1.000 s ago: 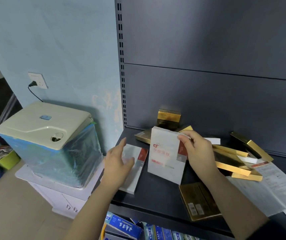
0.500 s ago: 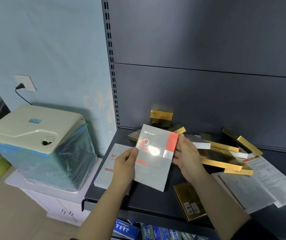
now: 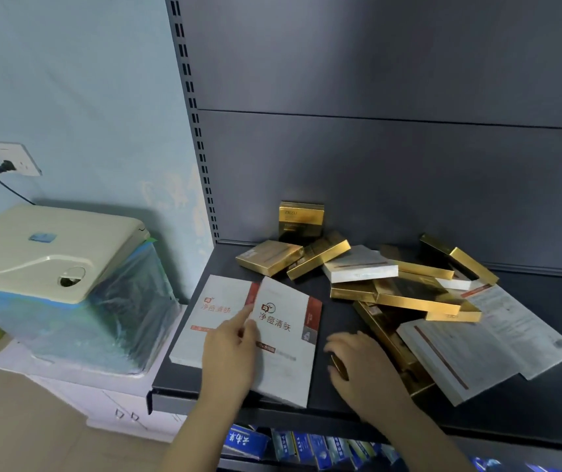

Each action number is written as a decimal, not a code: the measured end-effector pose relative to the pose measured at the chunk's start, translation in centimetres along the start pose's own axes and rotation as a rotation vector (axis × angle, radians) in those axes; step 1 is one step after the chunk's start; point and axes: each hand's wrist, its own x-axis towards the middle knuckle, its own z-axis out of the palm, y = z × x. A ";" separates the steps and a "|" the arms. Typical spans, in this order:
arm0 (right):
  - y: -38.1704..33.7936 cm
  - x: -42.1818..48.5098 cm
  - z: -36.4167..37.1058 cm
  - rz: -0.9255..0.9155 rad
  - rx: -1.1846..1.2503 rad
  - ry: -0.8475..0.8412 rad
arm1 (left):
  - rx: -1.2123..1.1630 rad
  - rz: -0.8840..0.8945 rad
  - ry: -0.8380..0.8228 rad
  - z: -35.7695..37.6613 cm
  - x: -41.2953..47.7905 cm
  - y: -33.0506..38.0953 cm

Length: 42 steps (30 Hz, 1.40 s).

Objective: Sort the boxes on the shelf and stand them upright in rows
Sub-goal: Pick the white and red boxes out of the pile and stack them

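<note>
Two flat white boxes with red print lie side by side at the left front of the dark shelf (image 3: 337,313); the right white box (image 3: 286,338) overlaps the left white box (image 3: 209,311). My left hand (image 3: 232,356) rests on the right one, index finger stretched along its left edge. My right hand (image 3: 361,366) lies on the near corner of a flat gold box (image 3: 383,330), fingers curled over its left edge. Behind, one gold box (image 3: 301,221) stands upright against the back panel. Several gold boxes (image 3: 416,296) and a white box (image 3: 358,267) lie in a loose pile.
Paper leaflets (image 3: 518,328) and a flat white box (image 3: 443,366) lie at the right of the shelf. A cream-lidded appliance wrapped in plastic (image 3: 51,250) stands left of the shelf. Blue boxes (image 3: 307,449) fill the shelf below.
The white box that both hands held up now lies flat beside the other white box. My right hand has let go of it and moved right onto the gold box.
</note>
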 end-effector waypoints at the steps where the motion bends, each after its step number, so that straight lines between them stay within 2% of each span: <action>1: 0.2 0.0 -0.2 -0.006 -0.005 0.011 | 0.061 0.032 -0.008 0.9 0.2 0.0; 3: 0.6 0.1 -0.6 0.003 -0.018 0.029 | 0.311 0.067 0.018 2.5 0.3 -0.1; 5: 1.4 0.1 -1.1 0.034 -0.016 0.045 | 0.457 0.105 0.065 3.6 0.1 0.2; 9: 3.2 -0.3 -2.6 0.121 -0.051 0.046 | 0.598 0.280 -0.011 4.5 -0.1 0.7; 12: 3.5 -0.8 -4.1 0.156 -0.044 0.042 | 0.632 0.314 -0.034 4.5 0.0 1.0; 14: 3.1 -0.5 -5.7 0.138 -0.013 0.108 | 0.620 0.313 -0.040 4.5 0.1 1.2; 18: 3.0 2.6 -9.4 0.044 -0.129 0.429 | 0.567 0.316 -0.111 4.9 0.5 2.0; 19: 3.3 3.6 -10.1 0.049 -0.189 0.432 | 0.557 0.323 -0.130 4.9 0.5 2.2; 22: 3.8 6.3 -11.0 0.125 -0.303 0.266 | 0.540 0.327 -0.159 4.8 0.6 2.7; 27: 3.6 7.9 -10.6 0.014 -0.465 0.124 | 0.540 0.313 -0.245 4.1 0.6 3.2; 29: 3.5 8.0 -10.8 -0.030 -0.508 0.119 | 0.529 0.310 -0.271 3.9 0.6 3.2; 31: 3.5 8.0 -11.9 -0.047 -0.425 0.157 | 0.456 0.306 -0.278 3.7 0.5 3.0; 38: 1.3 6.4 -17.9 -0.046 0.330 0.237 | -0.075 0.245 -0.232 2.6 0.2 4.5; 42: -0.7 5.7 -19.3 -0.063 0.595 0.257 | -0.300 0.254 -0.304 1.8 0.0 7.0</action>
